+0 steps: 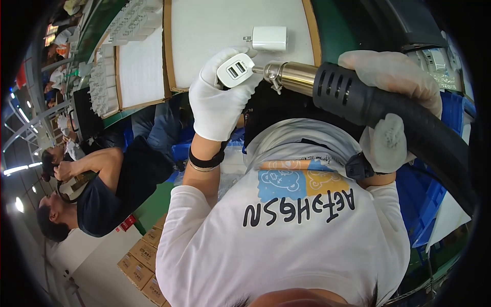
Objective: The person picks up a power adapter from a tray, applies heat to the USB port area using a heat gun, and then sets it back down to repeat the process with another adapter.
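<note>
One charger [235,70] sits in left hand [216,106], apart from right hand [396,77].

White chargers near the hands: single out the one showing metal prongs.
The charger lying on the white surface, prongs leftward; the charger in the left hand shows two ports.

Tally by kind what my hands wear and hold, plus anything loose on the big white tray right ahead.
White gloves: 2
White chargers: 2 (one in the left hand, one on the tray)
Black tool with metal nozzle: 1 (right hand)
Total: 5
</note>
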{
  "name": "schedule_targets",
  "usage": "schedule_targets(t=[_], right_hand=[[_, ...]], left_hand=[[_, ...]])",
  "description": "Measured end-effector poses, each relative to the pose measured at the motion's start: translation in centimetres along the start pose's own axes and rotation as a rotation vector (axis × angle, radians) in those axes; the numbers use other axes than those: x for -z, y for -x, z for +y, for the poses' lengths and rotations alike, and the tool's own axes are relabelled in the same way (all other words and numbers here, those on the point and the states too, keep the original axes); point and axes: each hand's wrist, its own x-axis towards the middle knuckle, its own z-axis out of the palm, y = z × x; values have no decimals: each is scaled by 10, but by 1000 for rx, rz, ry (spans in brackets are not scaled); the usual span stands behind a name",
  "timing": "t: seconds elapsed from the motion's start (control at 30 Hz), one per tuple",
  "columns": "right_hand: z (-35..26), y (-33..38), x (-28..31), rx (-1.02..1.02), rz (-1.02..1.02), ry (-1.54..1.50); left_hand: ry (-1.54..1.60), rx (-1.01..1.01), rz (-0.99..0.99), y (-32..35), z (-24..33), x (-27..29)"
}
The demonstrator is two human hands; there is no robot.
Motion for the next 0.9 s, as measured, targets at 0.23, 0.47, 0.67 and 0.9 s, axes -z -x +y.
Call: schedule_targets(t=[0.23, 0.47, 0.67, 0.9], right_hand=[[0, -5, 8, -3, -134, -110], [2, 4, -5, 17, 39, -51], [-7, 1, 5, -75, -69, -67], [5, 1, 2, 42, -51, -92]], left_hand=[[28, -17, -18, -1, 1, -1], [52, 12, -13, 2, 1, 0], [116, 12, -21, -2, -3, -2], [74, 0, 16, -1, -2, 0]])
